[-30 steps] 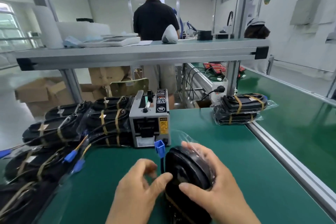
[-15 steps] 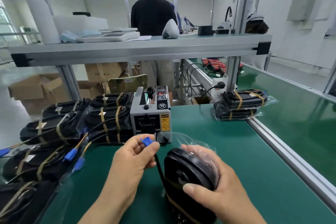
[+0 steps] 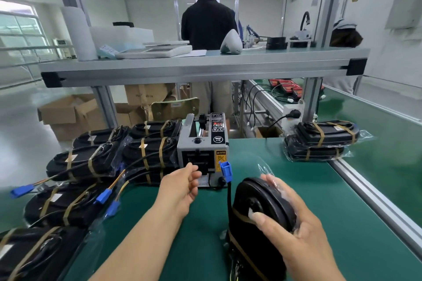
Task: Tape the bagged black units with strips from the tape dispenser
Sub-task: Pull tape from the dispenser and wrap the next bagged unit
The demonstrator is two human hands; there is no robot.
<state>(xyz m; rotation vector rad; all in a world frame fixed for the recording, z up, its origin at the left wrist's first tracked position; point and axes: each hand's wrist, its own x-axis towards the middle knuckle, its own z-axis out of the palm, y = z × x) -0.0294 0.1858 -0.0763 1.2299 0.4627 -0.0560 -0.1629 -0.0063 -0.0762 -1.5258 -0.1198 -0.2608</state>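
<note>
Ahead of you, a person (image 3: pixel 209 23) in black stands behind the shelf (image 3: pixel 205 65); cardboard boxes (image 3: pixel 68 112) sit on the floor to your left.

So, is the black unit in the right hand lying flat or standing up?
Standing on end: the bagged black unit rises steeply from the green mat, with the right hand gripping its rounded top.

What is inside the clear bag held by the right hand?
A black unit with brown tape bands. The right hand covers its right side; whether the cable with the blue plug is inside too, I cannot tell.
</note>
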